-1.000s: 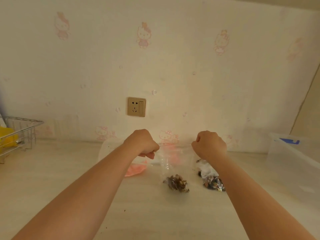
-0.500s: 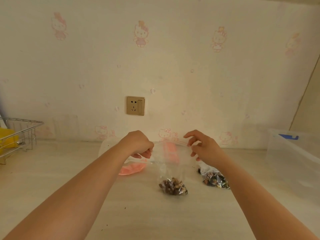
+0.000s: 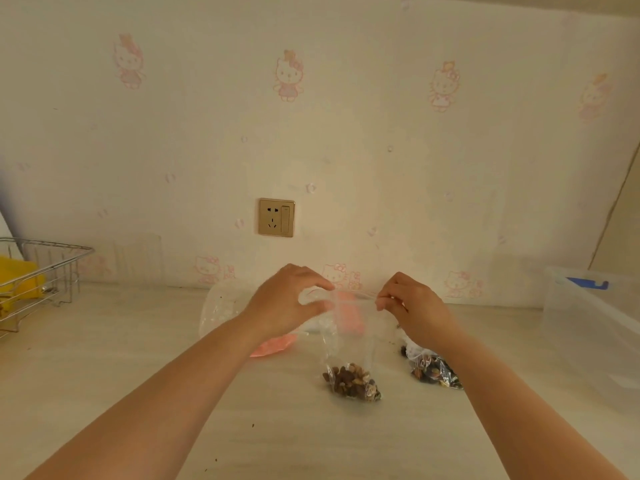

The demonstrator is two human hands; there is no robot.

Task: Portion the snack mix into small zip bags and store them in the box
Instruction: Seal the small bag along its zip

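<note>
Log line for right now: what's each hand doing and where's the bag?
left hand: pinches zip bag top | right hand: pinches top | snack mix: at bag bottom | box: right, apart

There were two hands, left (image 3: 284, 303) and right (image 3: 415, 306); two zip bags holding snack mix, one (image 3: 349, 362) and another (image 3: 433, 370); one clear box (image 3: 595, 327); one wire rack (image 3: 38, 271); one wall socket (image 3: 276, 217).
</note>
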